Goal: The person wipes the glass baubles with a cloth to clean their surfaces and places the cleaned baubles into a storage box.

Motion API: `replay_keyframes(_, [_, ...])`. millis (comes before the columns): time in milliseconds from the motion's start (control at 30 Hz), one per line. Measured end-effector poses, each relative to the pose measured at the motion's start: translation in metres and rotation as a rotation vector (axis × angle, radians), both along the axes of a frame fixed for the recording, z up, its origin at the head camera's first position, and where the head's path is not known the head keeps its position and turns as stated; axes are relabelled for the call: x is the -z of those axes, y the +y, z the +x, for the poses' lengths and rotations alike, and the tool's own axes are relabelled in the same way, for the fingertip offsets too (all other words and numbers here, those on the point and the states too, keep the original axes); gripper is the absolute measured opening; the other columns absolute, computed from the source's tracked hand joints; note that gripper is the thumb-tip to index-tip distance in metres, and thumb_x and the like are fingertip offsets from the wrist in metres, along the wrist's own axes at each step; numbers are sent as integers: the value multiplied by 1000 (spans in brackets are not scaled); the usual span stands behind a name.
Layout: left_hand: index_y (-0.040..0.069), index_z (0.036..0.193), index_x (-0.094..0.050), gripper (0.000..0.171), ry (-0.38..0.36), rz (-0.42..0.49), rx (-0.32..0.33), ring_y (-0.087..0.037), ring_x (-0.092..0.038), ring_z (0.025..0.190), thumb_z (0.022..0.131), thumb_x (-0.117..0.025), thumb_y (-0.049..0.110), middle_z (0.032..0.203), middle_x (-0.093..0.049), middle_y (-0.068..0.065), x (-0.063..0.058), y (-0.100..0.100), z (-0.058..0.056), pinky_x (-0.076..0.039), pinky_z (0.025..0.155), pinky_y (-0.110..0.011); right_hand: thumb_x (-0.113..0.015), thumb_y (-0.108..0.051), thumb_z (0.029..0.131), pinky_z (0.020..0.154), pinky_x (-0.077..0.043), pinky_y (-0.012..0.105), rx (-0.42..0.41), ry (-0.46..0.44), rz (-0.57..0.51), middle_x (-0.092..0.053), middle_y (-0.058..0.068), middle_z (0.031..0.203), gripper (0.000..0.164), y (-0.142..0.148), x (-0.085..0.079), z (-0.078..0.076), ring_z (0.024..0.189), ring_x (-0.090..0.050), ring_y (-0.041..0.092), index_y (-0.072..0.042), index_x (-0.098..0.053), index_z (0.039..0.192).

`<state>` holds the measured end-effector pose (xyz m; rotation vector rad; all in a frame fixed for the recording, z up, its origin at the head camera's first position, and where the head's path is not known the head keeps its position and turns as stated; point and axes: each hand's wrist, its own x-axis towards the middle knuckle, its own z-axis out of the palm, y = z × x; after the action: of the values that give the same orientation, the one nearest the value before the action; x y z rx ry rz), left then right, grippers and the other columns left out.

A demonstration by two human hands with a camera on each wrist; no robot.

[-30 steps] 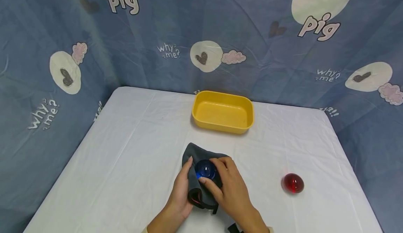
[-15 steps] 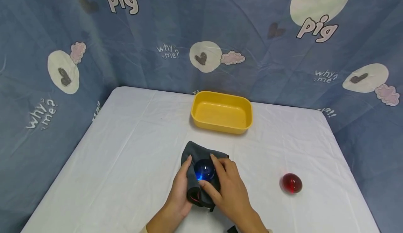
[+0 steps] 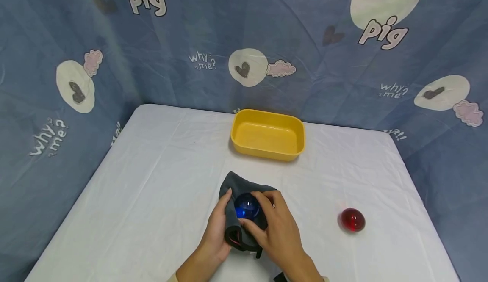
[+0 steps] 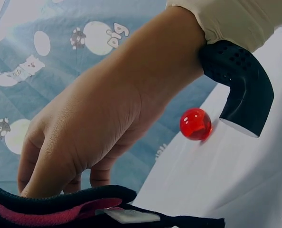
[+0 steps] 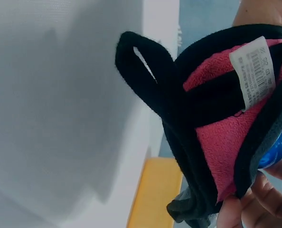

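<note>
A clear blue ball (image 3: 246, 205) sits in a folded grey cloth (image 3: 244, 184) near the table's front. My left hand (image 3: 216, 231) holds the cloth from its left side, thumb lying along the ball's left. With thumb and index finger, my right hand (image 3: 276, 231) pinches the ball's right side. The right wrist view shows the cloth's pink fuzzy underside (image 5: 221, 147), black edging, a white label (image 5: 255, 71) and a hanging loop (image 5: 141, 66). A small part of the blue ball (image 5: 276, 152) shows behind the edging. In the left wrist view, my right hand (image 4: 79, 128) reaches down behind the cloth's edge.
A yellow tray (image 3: 267, 155) stands at the table's far edge, beyond the cloth. To the right of my hands lies a red ball (image 3: 352, 219) on the white tablecloth (image 3: 152, 214). A blue printed curtain (image 3: 183, 83) hangs around the back and sides.
My right index finger and thumb shift slightly on the blue ball. The left hand keeps its hold on the cloth, and the tray and red ball stay put.
</note>
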<state>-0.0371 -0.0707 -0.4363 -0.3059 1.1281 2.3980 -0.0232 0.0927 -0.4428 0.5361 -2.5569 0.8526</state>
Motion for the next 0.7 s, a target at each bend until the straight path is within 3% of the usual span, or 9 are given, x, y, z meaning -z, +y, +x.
replay_keyframes(133, [10,162,-23,74,-2,10,1,-14,-50,133,109,-44,57,160,-38,-8,0,1,1,-43,109,-30,-81,-52,89,83,-56,35,20,-12,-15,-55,3,114,59,0,0,-1,97,-58,13,-7,-70,126])
replay_keyframes(367, [11,163,-24,76,-13,7,15,-13,-53,130,108,-45,59,155,-44,-7,1,0,2,-44,108,-30,-67,-62,96,81,-51,37,79,-2,54,-55,1,101,60,-2,1,-2,94,-52,18,-4,-75,112])
replay_keyframes(467, [12,163,-23,77,-5,19,12,-13,-52,131,107,-44,61,158,-42,-7,1,-1,1,-43,109,-30,-73,-59,93,83,-48,40,62,-7,86,-58,3,107,65,-2,2,-1,97,-53,20,-2,-71,126])
replay_keyframes(600, [12,163,-24,73,12,26,19,-14,-51,131,109,-42,58,157,-42,-7,-1,-2,0,-43,108,-30,-85,-52,85,87,-46,45,26,29,105,-58,9,124,85,-3,3,2,107,-54,24,-6,-54,150])
replay_keyframes(700, [10,159,-29,64,12,31,26,-14,-54,128,110,-42,50,149,-49,-5,-2,-2,1,-45,106,-30,-86,-49,85,89,-41,48,-6,71,94,-57,11,128,83,-3,4,2,112,-55,26,-11,-52,152])
